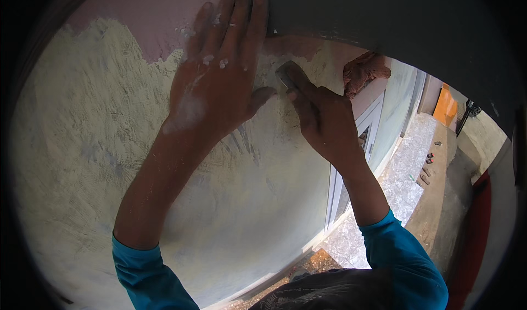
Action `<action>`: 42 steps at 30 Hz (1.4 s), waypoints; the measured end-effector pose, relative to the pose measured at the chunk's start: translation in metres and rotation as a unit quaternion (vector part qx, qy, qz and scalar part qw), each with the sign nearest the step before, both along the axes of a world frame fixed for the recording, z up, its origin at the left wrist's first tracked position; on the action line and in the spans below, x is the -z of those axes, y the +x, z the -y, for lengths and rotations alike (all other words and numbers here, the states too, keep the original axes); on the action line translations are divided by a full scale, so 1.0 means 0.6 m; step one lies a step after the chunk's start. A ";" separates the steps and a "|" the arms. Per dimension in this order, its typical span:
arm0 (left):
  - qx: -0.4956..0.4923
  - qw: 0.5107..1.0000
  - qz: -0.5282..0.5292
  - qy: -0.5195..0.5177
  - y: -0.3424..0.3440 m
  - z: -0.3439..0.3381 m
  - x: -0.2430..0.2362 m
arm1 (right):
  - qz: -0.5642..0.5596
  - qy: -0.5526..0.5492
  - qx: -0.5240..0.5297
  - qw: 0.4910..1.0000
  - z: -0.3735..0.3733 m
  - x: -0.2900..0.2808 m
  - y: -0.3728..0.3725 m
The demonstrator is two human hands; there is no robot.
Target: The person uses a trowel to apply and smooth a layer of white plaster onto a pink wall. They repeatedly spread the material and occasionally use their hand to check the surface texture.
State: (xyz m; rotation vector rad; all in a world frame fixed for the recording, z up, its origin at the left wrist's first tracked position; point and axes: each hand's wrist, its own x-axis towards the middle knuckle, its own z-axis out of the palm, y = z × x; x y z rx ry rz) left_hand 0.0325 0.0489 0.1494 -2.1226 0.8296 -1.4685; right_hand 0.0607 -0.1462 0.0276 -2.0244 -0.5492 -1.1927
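A wall (88,145) with patchy pale putty fills most of the view; its upper part is pinkish. My left hand (222,68) lies flat against the upper wall, fingers stretched upward and thumb out to the side. White dust and flecks mark its back. To its right, my right hand (324,110) grips a small flat grey block (292,75) and holds it at the wall, just below the pinkish band. The block's exact kind is unclear, and the fingers cover part of it.
A dark overhanging surface (379,16) spans the upper right. Below it sits a bunched reddish-brown thing (366,74). A white-framed opening (354,151) is beside my right forearm. Far below right, sandals (425,175) lie near pale tiles (392,186); a red object (475,238) stands at the edge.
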 end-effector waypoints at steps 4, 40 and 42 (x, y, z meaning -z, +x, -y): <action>-0.001 1.000 -0.003 0.006 -0.002 0.001 0.000 | 0.027 0.032 -0.017 0.999 -0.004 0.009 -0.013; 0.016 1.000 -0.009 -0.006 0.002 -0.004 0.010 | 0.055 0.106 -0.044 0.992 -0.012 -0.005 -0.001; 0.032 0.999 -0.014 -0.013 0.002 -0.004 0.010 | 0.017 0.124 -0.045 0.991 -0.008 -0.006 0.002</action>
